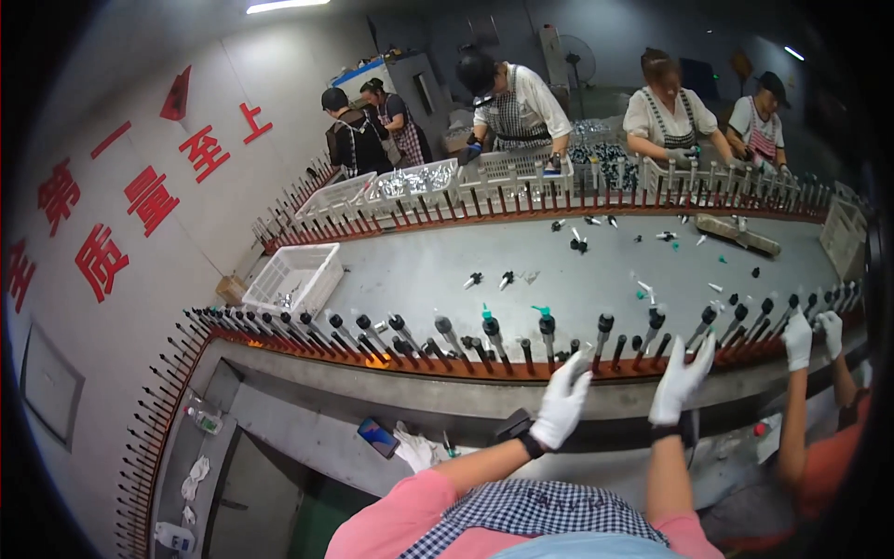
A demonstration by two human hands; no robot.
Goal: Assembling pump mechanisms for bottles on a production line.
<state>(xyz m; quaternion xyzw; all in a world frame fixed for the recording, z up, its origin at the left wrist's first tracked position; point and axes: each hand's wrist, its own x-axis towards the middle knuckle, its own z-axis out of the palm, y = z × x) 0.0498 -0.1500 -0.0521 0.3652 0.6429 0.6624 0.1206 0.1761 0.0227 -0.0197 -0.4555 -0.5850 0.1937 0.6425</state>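
Observation:
Both my hands wear white gloves and reach over the near edge of a machine with a rail (438, 365) of upright pegs. My left hand (562, 402) has its fingers stretched out, close beside a dark-topped peg (604, 328); nothing shows in it. Further right, my right hand (682, 384) is raised with thumb and fingers apart, its tips near another black-topped peg (709, 318). To the left of my hands, two pegs carry black fittings with teal tips: one fitting (490, 322) and a second fitting (547, 322).
Loose black, white and teal parts (507, 279) lie on the grey tabletop (410, 252). A white crate (294, 277) stands at left. At right, a co-worker's gloved hands (798, 340) work at the same rail. Several people stand across the table. A phone (377, 436) lies below.

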